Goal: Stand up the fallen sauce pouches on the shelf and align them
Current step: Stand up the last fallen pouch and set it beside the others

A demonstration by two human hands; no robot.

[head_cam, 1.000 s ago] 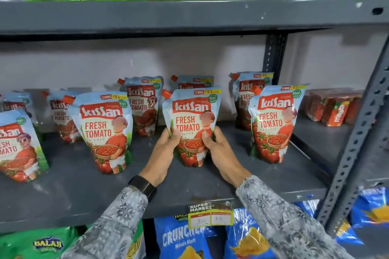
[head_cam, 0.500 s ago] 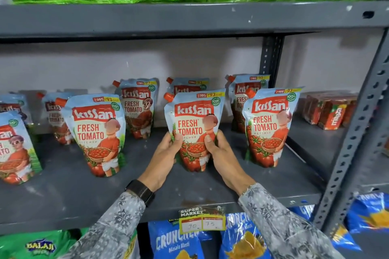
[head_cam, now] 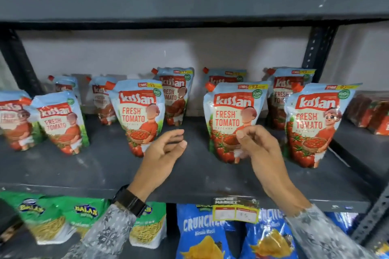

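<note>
Several light-blue tomato ketchup pouches stand upright in two rows on the grey shelf [head_cam: 105,170]. The front-row middle pouch [head_cam: 229,111] stands on its own, with the front right pouch [head_cam: 315,119] and the front left pouch [head_cam: 139,111] beside it. My left hand [head_cam: 162,157] hovers between the left and middle pouches, fingers loosely curled and empty. My right hand [head_cam: 261,149] is just in front of the middle pouch's lower right, fingers bent, holding nothing. Two more pouches [head_cam: 61,119] lean slightly at the far left.
Back-row pouches [head_cam: 176,90] stand against the white wall. Red juice cartons [head_cam: 370,115] sit at the right beyond the upright post [head_cam: 317,52]. Green snack bags lie on the shelf above. Blue chip bags [head_cam: 202,235] and green bags hang below, behind a price tag [head_cam: 235,210].
Both hands have let go of the middle pouch and drawn back and apart. The view has shifted left, showing more pouches on the left.
</note>
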